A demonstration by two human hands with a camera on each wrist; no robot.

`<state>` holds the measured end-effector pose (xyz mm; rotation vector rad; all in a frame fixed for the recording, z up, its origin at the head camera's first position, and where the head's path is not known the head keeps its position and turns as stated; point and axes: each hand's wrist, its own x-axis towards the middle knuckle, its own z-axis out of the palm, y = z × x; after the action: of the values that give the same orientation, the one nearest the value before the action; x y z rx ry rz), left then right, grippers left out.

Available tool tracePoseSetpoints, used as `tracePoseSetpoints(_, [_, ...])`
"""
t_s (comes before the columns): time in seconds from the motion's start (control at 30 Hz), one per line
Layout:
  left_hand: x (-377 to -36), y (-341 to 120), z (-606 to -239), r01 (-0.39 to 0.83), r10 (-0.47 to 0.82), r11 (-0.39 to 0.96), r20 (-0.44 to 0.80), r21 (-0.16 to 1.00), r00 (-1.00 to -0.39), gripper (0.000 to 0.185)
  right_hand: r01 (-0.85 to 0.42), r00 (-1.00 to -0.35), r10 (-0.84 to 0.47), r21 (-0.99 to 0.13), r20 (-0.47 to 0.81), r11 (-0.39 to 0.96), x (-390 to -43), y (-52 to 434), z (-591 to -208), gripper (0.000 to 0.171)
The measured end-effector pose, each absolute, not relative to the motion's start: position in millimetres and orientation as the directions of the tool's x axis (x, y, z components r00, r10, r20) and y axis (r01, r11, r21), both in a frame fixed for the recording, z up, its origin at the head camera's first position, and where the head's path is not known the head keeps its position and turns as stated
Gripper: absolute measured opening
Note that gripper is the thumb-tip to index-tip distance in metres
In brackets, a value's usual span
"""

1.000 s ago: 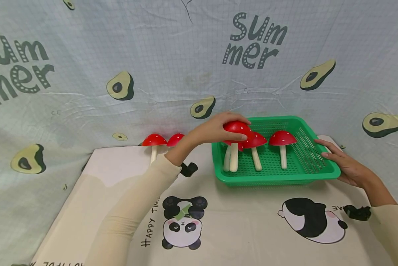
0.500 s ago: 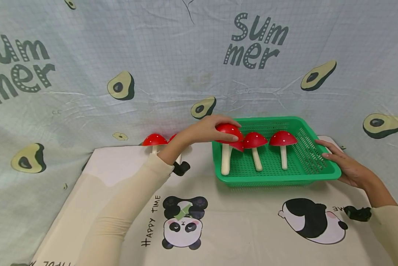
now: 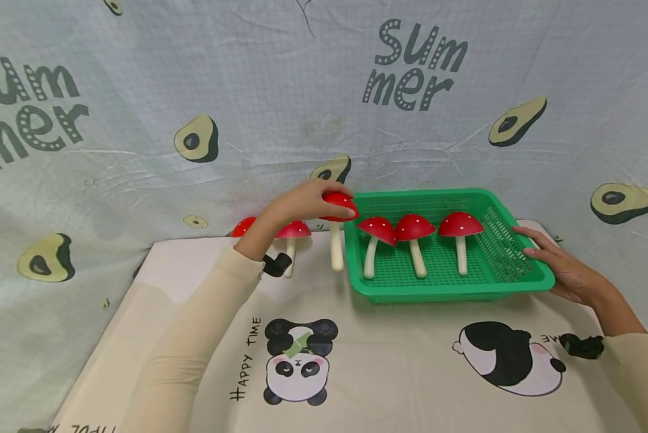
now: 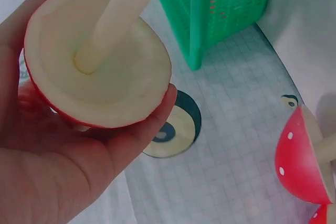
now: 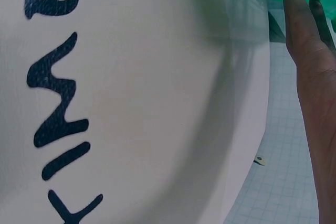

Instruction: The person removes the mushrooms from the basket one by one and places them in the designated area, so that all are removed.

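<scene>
My left hand (image 3: pixel 308 201) holds a toy mushroom (image 3: pixel 336 234) by its white-spotted red cap, stem hanging down, just left of the green basket (image 3: pixel 437 293). In the left wrist view the fingers wrap the cap (image 4: pixel 126 100), and its pale underside and stem face the camera. Inside the basket lie a left mushroom (image 3: pixel 377 231), a middle mushroom (image 3: pixel 415 228) and a right mushroom (image 3: pixel 461 225). My right hand (image 3: pixel 564 267) rests at the basket's right side, with fairly straight fingers touching the rim. The right wrist view shows those fingers (image 5: pixel 302 30) against green plastic.
Left of the basket, another mushroom (image 3: pixel 293 231) stands at the table's back edge. Beyond it, a red cap (image 3: pixel 243 227) is partly hidden by my left arm. A patterned cloth wall (image 3: pixel 270 90) rises behind the white, panda-printed table (image 3: pixel 378 361).
My left hand has carried its mushroom leftward, from over the basket's left part to outside it. The basket's left mushroom is now uncovered. My right hand stays where it was.
</scene>
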<state>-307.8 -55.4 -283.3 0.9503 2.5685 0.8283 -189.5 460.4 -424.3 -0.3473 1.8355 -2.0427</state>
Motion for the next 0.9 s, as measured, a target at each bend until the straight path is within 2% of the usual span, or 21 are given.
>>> tracePoseSetpoints(0.37, [-306,-70,-289,0.45,0.625,0.615,-0.053,0.647,-0.779,0.046,0.103,-0.905,-0.42,-0.992,-0.064,-0.071,-189,459,-425,0.051])
tracePoseSetpoints(0.67, [-305,-81,-300,0.408,0.629,0.564,-0.053,0.718,-0.776,0.05,0.098,-0.898,-0.436,-0.992,-0.054,-0.079,-189,459,-426,0.051])
tracePoseSetpoints(0.9, [-304,-94,-313,0.399,0.6,0.606,-0.065,0.688,-0.798,0.051,0.088,-0.901,-0.43,-0.994,-0.055,-0.058,-190,460,-425,0.052])
